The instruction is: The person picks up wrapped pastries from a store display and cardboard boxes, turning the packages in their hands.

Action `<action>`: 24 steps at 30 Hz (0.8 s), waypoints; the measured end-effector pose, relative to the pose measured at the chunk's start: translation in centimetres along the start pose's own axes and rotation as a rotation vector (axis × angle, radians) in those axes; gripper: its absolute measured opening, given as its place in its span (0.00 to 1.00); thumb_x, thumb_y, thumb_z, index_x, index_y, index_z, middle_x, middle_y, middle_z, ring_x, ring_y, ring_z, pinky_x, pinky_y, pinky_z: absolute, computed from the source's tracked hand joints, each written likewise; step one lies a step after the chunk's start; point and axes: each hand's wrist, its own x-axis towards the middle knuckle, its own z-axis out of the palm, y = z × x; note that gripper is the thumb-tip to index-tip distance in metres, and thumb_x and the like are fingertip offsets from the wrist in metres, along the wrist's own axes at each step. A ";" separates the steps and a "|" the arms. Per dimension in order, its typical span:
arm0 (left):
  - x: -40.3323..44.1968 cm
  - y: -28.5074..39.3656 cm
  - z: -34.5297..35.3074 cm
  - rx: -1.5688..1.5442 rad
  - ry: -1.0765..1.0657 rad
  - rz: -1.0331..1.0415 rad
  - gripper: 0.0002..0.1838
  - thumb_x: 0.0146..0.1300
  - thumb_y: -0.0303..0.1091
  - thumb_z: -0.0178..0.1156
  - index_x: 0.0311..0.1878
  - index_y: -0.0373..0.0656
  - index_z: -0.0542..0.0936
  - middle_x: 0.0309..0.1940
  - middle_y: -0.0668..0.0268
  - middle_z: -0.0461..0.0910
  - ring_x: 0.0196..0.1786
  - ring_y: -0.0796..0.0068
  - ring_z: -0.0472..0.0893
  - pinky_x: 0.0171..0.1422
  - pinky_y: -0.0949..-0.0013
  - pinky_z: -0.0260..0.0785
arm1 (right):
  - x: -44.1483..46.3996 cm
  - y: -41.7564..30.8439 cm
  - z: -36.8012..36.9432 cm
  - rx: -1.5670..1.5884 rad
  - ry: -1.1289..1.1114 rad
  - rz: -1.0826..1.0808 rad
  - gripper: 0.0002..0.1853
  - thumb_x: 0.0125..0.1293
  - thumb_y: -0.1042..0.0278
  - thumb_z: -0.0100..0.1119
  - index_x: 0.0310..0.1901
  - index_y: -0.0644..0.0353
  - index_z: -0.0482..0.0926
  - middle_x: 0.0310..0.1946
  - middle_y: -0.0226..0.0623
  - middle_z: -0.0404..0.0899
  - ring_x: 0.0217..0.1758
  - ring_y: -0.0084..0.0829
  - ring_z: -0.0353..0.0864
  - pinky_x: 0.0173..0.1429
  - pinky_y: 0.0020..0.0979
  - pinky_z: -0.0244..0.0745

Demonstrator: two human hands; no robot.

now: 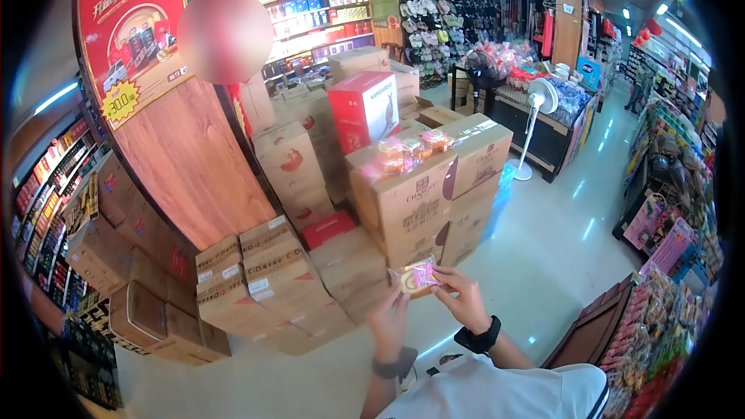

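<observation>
Between my two hands is a small packaged pastry [417, 278] in clear, crinkled film with a pink label and a pale yellow, round item inside. My left hand [387, 318] pinches its left end, and my right hand [463, 297] grips the right end with thumb and fingers. The packet is held up in front of stacked brown cartons [411, 213]. On top of those cartons lies a pile of similar-looking clear packets [407, 151] with pink and orange in them.
A red and white Kangaroo box [363, 111] stands behind the packets. More cartons [279, 271] are stacked on the floor to the left, beside a wooden pillar [190, 155]. A white standing fan [535, 124] is in the aisle. Shelves of packaged goods [644, 334] line the right.
</observation>
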 end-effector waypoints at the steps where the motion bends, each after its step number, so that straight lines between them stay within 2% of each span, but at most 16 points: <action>1: 0.1 -0.1 -0.1 0.007 -0.014 -0.003 0.18 0.69 0.32 0.71 0.59 0.37 0.86 0.46 0.52 0.90 0.43 0.71 0.88 0.55 0.68 0.78 | 0.0 -0.1 0.1 -0.005 0.004 0.006 0.17 0.69 0.74 0.69 0.57 0.69 0.84 0.61 0.48 0.83 0.51 0.35 0.90 0.52 0.30 0.86; 6: 0.6 0.7 -0.5 0.044 -0.061 -0.032 0.18 0.69 0.31 0.70 0.59 0.36 0.86 0.48 0.52 0.90 0.45 0.72 0.88 0.56 0.69 0.78 | -0.1 -0.1 0.4 -0.038 0.024 0.017 0.16 0.69 0.74 0.69 0.57 0.68 0.85 0.61 0.48 0.83 0.51 0.36 0.90 0.51 0.30 0.86; 12: 1.4 -0.1 0.5 -0.056 -0.061 -0.051 0.18 0.69 0.31 0.70 0.60 0.34 0.85 0.52 0.51 0.89 0.49 0.72 0.88 0.58 0.69 0.78 | 0.7 -0.1 0.1 -0.066 0.027 0.055 0.17 0.68 0.74 0.70 0.57 0.68 0.85 0.61 0.48 0.84 0.49 0.35 0.90 0.50 0.30 0.86; 18: 2.2 -1.0 1.3 -0.036 -0.074 -0.038 0.18 0.68 0.28 0.71 0.60 0.34 0.85 0.53 0.52 0.89 0.49 0.74 0.88 0.59 0.69 0.78 | 1.4 1.2 -0.1 -0.046 0.043 0.038 0.17 0.68 0.74 0.70 0.57 0.68 0.85 0.61 0.48 0.84 0.49 0.35 0.89 0.50 0.29 0.85; 24: 3.5 -0.9 3.6 -0.053 -0.091 -0.047 0.19 0.68 0.29 0.71 0.60 0.34 0.85 0.52 0.51 0.89 0.49 0.75 0.87 0.58 0.70 0.78 | 2.9 2.8 -1.6 -0.026 0.042 0.052 0.17 0.68 0.75 0.70 0.57 0.69 0.85 0.60 0.48 0.84 0.51 0.34 0.89 0.50 0.29 0.85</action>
